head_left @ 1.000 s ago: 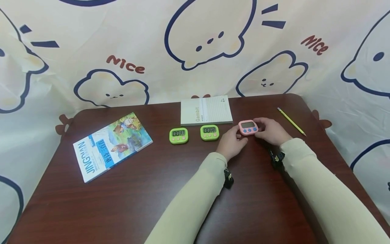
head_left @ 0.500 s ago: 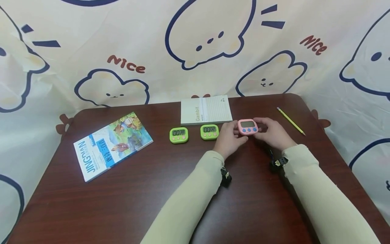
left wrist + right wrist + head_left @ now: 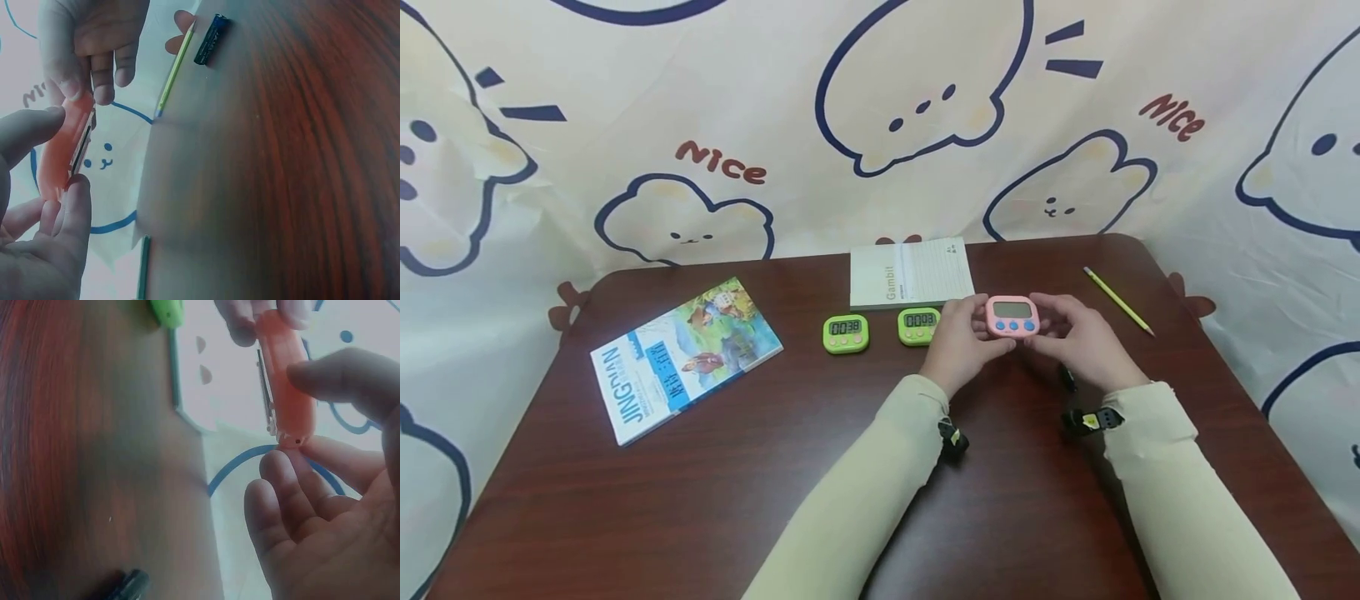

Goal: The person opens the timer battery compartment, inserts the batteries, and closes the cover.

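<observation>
Both hands hold a pink digital timer (image 3: 1012,317) with blue buttons and a blank screen. In the head view my left hand (image 3: 958,346) pinches its left side, and my right hand (image 3: 1088,343) pinches its right side. The left wrist view shows the timer (image 3: 62,147) edge-on, lifted off the table, with a thin piece standing out from its back. From the right wrist, the thumb lies on the timer (image 3: 289,381) and fingers touch its lower end. Two green timers stand left of the hands: one (image 3: 846,334) reads 0038, the other (image 3: 917,326) reads 0003.
A dark battery-like cylinder (image 3: 211,39) lies on the table near the right hand. A yellow-green pencil (image 3: 1117,300) is at the right, a notepad (image 3: 910,271) behind the timers, and a colourful book (image 3: 688,358) at the left. A printed cloth (image 3: 880,208) hangs behind the table.
Both hands have raised the pink timer slightly toward me. My left hand now overlaps the edge of the nearer green timer, whose display counts up.
</observation>
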{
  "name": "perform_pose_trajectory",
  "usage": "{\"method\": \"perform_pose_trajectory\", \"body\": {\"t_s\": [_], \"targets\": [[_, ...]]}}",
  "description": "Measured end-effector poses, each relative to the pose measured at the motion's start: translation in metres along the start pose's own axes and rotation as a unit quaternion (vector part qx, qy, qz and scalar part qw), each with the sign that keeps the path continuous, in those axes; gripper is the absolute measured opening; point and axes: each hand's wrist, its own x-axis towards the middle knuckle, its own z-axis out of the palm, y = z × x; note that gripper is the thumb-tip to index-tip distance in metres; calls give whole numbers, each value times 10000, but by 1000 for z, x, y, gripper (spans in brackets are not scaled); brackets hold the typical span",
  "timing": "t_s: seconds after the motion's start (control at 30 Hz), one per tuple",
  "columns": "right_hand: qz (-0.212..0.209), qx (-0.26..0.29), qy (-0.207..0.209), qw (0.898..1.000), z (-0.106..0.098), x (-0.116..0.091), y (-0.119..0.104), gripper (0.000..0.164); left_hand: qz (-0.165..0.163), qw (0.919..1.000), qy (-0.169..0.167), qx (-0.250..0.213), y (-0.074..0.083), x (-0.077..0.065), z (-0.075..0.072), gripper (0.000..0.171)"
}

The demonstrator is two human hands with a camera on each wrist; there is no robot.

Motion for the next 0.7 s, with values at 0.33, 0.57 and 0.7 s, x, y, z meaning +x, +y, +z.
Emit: {"method": "perform_pose_trajectory", "body": {"t_s": [0.33, 0.57, 0.7], "targets": [[-340, 169, 83, 9992, 7, -17, -18, 65, 354, 9991, -191, 150, 1, -22, -28, 70], [-520, 334, 7, 9981, 11, -27, -37, 64, 378, 9987, -289, 159, 6, -40, -45, 71], [-645, 456, -26, 9969, 15, -30, -43, 63, 525, 9976, -255, 366, 7, -49, -54, 71]]}}
